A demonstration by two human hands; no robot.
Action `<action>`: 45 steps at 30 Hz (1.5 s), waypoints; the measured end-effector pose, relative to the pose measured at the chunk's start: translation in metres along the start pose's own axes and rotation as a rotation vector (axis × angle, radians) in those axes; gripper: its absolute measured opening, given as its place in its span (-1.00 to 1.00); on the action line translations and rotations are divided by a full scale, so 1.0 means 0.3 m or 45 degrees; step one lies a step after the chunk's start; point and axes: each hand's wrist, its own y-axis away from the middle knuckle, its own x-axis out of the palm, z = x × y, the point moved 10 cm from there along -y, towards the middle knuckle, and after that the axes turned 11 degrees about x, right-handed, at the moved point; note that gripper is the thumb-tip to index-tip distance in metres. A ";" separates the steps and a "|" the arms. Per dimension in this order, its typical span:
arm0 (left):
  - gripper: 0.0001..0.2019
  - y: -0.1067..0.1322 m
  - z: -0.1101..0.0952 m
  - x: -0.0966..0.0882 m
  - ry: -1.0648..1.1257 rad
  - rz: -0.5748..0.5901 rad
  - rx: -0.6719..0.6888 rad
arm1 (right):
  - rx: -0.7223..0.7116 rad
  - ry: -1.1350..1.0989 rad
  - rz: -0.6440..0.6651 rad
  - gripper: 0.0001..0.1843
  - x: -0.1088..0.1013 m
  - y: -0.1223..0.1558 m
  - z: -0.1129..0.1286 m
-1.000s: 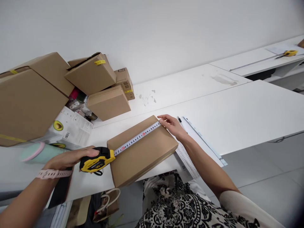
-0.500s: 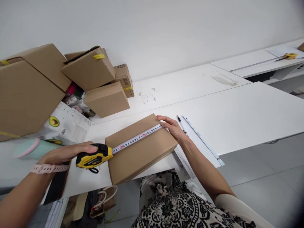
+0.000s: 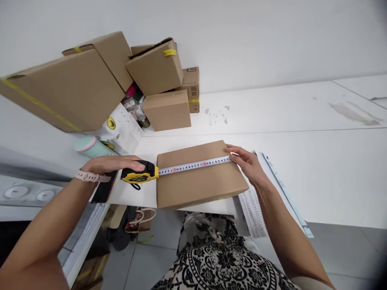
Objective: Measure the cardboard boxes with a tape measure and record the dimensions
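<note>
A flat brown cardboard box (image 3: 199,185) lies at the near edge of the white table (image 3: 317,161). My left hand (image 3: 111,164) grips the yellow and black tape measure case (image 3: 139,175) at the box's left side. The white tape blade (image 3: 193,165) runs across the box top to its right edge. There my right hand (image 3: 248,163) pinches the tape's end against the box corner.
Several cardboard boxes (image 3: 90,80) are piled at the back left, with a white avocado-print box (image 3: 121,127) and a mint cup (image 3: 90,146) under them. Printed sheets and a ruler (image 3: 282,189) lie right of the box. A bag (image 3: 136,219) sits on the floor below.
The view has swung left and levelled. The tape reaches a little further across the box top, and both hands keep their hold.
</note>
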 end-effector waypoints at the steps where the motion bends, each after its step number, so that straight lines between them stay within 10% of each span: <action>1: -0.57 0.013 0.010 -0.011 0.011 -0.013 -0.009 | 0.008 -0.008 -0.005 -0.71 0.001 0.001 0.000; 5: -0.61 0.034 0.039 -0.078 0.107 -0.022 -0.081 | 0.029 -0.032 -0.004 -0.73 0.007 -0.001 -0.002; 11: -0.60 0.009 0.042 -0.010 0.178 0.732 -0.444 | 0.087 -0.089 0.013 -0.81 0.008 -0.027 -0.047; 37: -0.72 0.026 0.023 -0.001 0.215 0.658 -0.465 | 0.139 -0.242 0.055 -0.53 0.019 -0.029 -0.084; 45: -0.69 0.057 -0.035 -0.038 0.084 0.682 -0.094 | 0.019 0.065 -0.277 -0.64 -0.067 0.039 0.068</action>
